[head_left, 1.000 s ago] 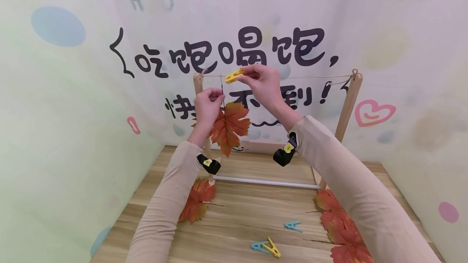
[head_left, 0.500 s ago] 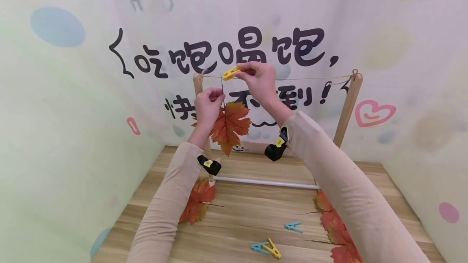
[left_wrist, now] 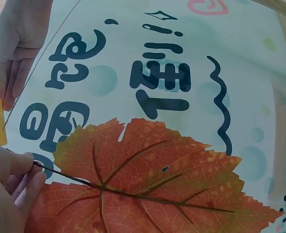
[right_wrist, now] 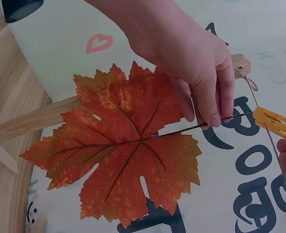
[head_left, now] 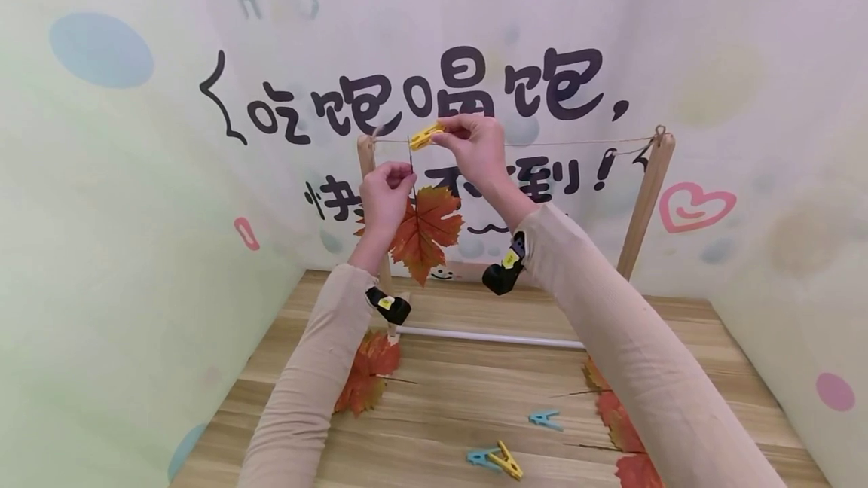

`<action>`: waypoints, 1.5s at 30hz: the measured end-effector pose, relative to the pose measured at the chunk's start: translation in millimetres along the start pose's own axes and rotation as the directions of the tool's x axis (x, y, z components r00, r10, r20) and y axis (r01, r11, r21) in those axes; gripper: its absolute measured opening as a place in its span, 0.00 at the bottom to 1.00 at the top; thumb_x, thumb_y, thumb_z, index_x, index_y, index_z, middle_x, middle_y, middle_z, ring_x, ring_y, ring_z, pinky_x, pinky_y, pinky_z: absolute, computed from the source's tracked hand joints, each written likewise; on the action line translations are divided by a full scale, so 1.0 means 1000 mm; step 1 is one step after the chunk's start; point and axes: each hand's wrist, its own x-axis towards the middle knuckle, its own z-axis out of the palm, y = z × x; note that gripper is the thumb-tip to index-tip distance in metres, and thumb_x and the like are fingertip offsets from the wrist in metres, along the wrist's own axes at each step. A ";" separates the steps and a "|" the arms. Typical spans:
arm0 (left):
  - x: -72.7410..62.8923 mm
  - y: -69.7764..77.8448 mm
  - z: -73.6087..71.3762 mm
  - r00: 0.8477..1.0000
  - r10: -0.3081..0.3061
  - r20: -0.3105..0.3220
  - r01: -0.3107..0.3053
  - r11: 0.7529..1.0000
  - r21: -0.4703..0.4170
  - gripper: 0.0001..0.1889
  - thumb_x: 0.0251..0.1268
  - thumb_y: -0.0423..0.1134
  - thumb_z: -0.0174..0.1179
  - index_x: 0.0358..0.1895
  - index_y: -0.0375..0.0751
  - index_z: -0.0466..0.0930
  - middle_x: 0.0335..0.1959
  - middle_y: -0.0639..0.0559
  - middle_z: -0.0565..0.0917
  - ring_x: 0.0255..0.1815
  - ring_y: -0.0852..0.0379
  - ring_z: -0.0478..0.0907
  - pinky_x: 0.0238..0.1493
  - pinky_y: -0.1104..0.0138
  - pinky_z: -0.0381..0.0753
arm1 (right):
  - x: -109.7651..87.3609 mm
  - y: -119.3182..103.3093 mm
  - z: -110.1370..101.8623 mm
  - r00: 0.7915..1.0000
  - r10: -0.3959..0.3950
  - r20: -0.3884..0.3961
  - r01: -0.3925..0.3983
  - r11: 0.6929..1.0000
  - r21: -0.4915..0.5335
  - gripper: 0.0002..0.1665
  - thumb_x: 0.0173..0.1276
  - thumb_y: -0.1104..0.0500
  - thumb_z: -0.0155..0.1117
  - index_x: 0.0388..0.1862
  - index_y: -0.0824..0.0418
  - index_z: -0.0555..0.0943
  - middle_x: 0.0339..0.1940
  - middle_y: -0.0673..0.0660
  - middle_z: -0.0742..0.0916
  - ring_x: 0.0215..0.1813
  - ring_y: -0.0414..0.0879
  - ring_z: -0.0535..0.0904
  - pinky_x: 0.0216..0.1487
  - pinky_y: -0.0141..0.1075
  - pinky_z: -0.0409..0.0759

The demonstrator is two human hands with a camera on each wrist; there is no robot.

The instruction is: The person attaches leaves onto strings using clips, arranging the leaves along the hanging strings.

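My left hand (head_left: pixel 386 198) pinches the dark stem of an orange-red maple leaf (head_left: pixel 427 228), which hangs below the fingers. The stem's tip reaches up to a thin twine (head_left: pixel 570 143) stretched between two wooden posts. In my right hand (head_left: pixel 478 147) is a yellow clothespin (head_left: pixel 424 137), pinched between thumb and fingers. Seen from the right wrist, the clothespin's tip (right_wrist: pixel 260 115) lies at the twine, by the end of the stem. Whether its jaws have closed over both cannot be told. The left wrist view shows the leaf's veined face (left_wrist: pixel 148 179) broadly.
A left post (head_left: pixel 367 160) and a right post (head_left: pixel 647 202) bear the twine, with a white rod (head_left: pixel 488 337) low between them. On the wooden table (head_left: pixel 434 398) lie more maple leaves (head_left: pixel 371 371), a blue clothespin (head_left: pixel 545 419), and a blue and a yellow clothespin (head_left: pixel 505 461) together.
My right hand has moved slightly left, bringing the yellow clothespin up to the stem's tip at the twine. My left hand keeps its pinch on the stem, nearly still.
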 end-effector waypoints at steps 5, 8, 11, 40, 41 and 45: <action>0.000 0.000 0.000 1.000 0.002 -0.004 -0.002 1.000 0.003 0.08 0.56 0.30 0.61 0.39 0.30 0.81 0.35 0.40 0.83 0.35 0.50 0.80 0.42 0.66 0.79 | 0.000 0.000 0.001 0.999 0.033 -0.001 -0.033 0.999 0.023 0.14 0.55 0.64 0.67 0.41 0.67 0.83 0.35 0.60 0.85 0.35 0.44 0.82 0.38 0.28 0.79; 0.000 0.001 0.000 1.000 0.004 -0.004 -0.004 1.000 0.014 0.08 0.56 0.31 0.61 0.39 0.30 0.81 0.36 0.40 0.83 0.35 0.51 0.80 0.42 0.67 0.79 | 0.000 -0.001 0.001 0.999 0.040 -0.004 -0.039 0.999 0.024 0.15 0.55 0.64 0.67 0.42 0.67 0.83 0.35 0.60 0.85 0.35 0.44 0.81 0.37 0.28 0.79; 0.001 0.002 0.000 1.000 0.001 -0.007 -0.001 1.000 0.029 0.08 0.56 0.31 0.61 0.39 0.31 0.81 0.36 0.41 0.83 0.34 0.51 0.80 0.42 0.67 0.79 | 0.001 -0.004 0.002 0.999 0.036 0.003 -0.036 0.999 0.011 0.15 0.55 0.63 0.67 0.42 0.66 0.83 0.35 0.60 0.86 0.35 0.44 0.81 0.36 0.28 0.78; -0.005 -0.002 0.002 0.999 0.045 -0.030 -0.043 0.996 0.078 0.08 0.57 0.32 0.61 0.38 0.33 0.81 0.35 0.42 0.83 0.33 0.52 0.79 0.39 0.66 0.79 | -0.012 -0.005 -0.010 0.983 0.174 0.053 -0.177 0.983 0.057 0.24 0.61 0.57 0.63 0.56 0.62 0.76 0.51 0.56 0.82 0.48 0.43 0.80 0.49 0.30 0.76; -0.005 -0.003 0.001 0.998 0.045 -0.032 -0.042 0.996 0.084 0.08 0.57 0.32 0.61 0.38 0.33 0.81 0.35 0.42 0.83 0.33 0.52 0.79 0.38 0.66 0.79 | -0.013 -0.006 -0.012 0.983 0.177 0.052 -0.180 0.982 0.062 0.23 0.61 0.57 0.63 0.55 0.62 0.76 0.51 0.56 0.82 0.48 0.43 0.80 0.49 0.30 0.76; -0.005 -0.003 0.001 0.999 0.041 -0.034 -0.037 0.995 0.094 0.08 0.57 0.33 0.61 0.39 0.33 0.81 0.35 0.43 0.83 0.33 0.53 0.79 0.39 0.66 0.79 | -0.019 -0.007 -0.017 0.982 0.173 0.071 -0.178 0.982 0.068 0.24 0.60 0.57 0.64 0.56 0.62 0.76 0.50 0.56 0.82 0.48 0.44 0.80 0.49 0.32 0.77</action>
